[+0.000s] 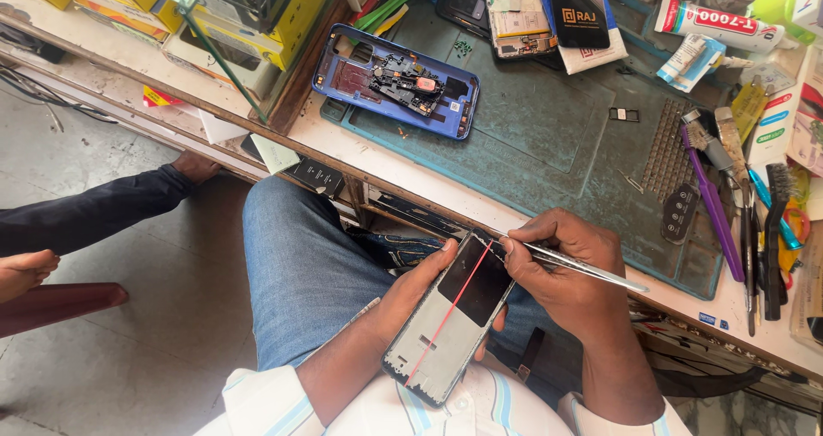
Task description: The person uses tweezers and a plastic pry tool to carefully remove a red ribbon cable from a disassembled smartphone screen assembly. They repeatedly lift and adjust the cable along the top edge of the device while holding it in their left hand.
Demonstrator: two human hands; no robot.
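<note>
My left hand (410,292) holds a phone screen frame (450,318) above my lap, its grey inner side up, with a black panel at its upper end and a thin red strip running along it. My right hand (561,269) pinches metal tweezers (583,269), whose tip touches the frame's upper edge next to the red strip. On the bench beyond lies a blue phone back shell (343,72) with a dark circuit board and parts set in it.
A teal work mat (549,136) covers the bench. Brushes, a purple tool and other hand tools (737,204) lie at its right edge, glue tubes (720,24) at the back. A glass case (240,33) with yellow boxes stands left. Another person's legs (94,209) are at left.
</note>
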